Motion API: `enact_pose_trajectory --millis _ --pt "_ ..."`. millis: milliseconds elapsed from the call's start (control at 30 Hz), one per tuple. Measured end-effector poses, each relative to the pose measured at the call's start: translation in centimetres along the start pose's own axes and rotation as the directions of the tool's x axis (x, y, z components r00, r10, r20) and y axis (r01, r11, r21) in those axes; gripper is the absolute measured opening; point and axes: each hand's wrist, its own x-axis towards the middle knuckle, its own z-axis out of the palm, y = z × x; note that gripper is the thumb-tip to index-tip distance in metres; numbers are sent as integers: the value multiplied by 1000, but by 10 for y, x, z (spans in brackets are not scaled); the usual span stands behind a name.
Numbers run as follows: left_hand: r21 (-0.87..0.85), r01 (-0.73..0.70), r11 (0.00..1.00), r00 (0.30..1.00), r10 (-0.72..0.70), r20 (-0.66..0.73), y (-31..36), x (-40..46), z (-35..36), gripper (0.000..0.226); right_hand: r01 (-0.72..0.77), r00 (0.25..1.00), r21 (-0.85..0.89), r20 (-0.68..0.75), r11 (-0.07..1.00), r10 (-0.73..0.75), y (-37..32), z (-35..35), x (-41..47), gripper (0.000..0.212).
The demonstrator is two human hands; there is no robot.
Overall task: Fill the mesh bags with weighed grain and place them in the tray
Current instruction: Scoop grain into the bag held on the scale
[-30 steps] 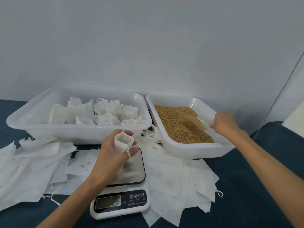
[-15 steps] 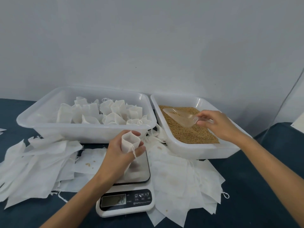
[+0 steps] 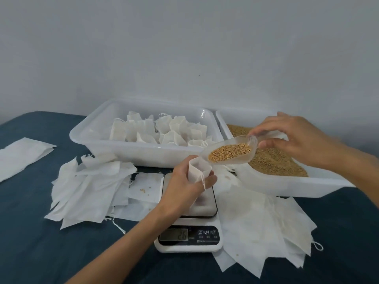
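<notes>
The landmark for this record is the white digital kitchen scale [image 3: 189, 222] with a glossy weighing plate, standing on the dark blue cloth-covered table [image 3: 37, 247]. Its display shows digits, blurred and not reliably legible.

Directly above the scale plate, the left hand [image 3: 185, 187] grips a small white mesh bag [image 3: 198, 171]; fingers and thumb are curled round the bag body, holding its mouth open and upward. A drawstring hangs from the bag over the fingers.

Above and to the right of the scale, the right hand [image 3: 295, 140] pinches the handle end of a clear plastic scoop [image 3: 231, 152] between thumb and fingers. The scoop carries a load of golden-brown grain [image 3: 229, 153] and is tilted, its front lip just at the rim of the open bag. Whether lip and bag touch cannot be determined.

Behind the scale to the right stands a white plastic tub [image 3: 287, 187] holding a bed of loose grain. Behind the scale to the left stands a translucent white plastic tray [image 3: 143, 154] containing numerous filled white bags [image 3: 164, 132], packed upright toward its right half.

Flat empty white bags [image 3: 90, 191] lie in overlapping heaps left of the scale, and more lie to its right, partly under the tub. A few stray kernels lie on a sheet just left of the scale plate.
</notes>
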Motion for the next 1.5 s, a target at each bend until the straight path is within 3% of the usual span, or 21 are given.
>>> enact_pose_trajectory --millis 200,767,1233,1500 --pt "3 -18 1000 999 18 31 -5 1 -2 22 21 1000 -152 5 988 -20 -7 -4 8 27" --pt "-57 -14 998 999 16 49 -8 3 -1 29 87 996 -316 4 945 -90 -20 -5 13 30" --pt "-62 -11 998 999 14 46 -8 3 -2 28 75 997 -323 -4 944 -81 -23 -5 13 30" --pt "27 -48 998 999 47 27 -11 6 -2 21 73 997 -313 -6 947 -78 -22 -5 11 30"
